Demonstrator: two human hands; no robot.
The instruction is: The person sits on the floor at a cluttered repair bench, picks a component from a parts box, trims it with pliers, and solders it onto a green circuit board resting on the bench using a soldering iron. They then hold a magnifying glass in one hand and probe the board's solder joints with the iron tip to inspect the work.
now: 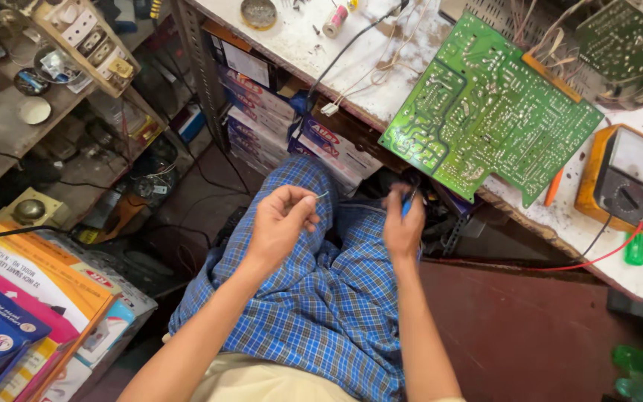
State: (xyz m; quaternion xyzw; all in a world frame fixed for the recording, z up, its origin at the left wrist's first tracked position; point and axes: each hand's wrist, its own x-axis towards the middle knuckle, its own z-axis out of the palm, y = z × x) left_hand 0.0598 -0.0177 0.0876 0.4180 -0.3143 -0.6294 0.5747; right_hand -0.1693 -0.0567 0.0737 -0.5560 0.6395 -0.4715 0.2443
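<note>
**Thin wire pinched over the lap**

Head view: the left hand (280, 223) pinches a thin wire (322, 195) between fingertips above the checked cloth (321, 298); it looks light and bendy, best held near its end. The right hand (403, 223) closes around a blue-handled tool (408, 199). A green circuit board (485, 112) overhangs the bench (292, 37) just beyond, beside a yellow multimeter (623, 175).

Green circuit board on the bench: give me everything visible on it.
The large green circuit board lies solder side up, pale traces and joint dots showing. Roughly rectangular, it sits skewed on the white bench, its lower corner overhanging the edge. An orange strip borders its upper right side, with wires trailing there. Neither hand touches it.
</note>
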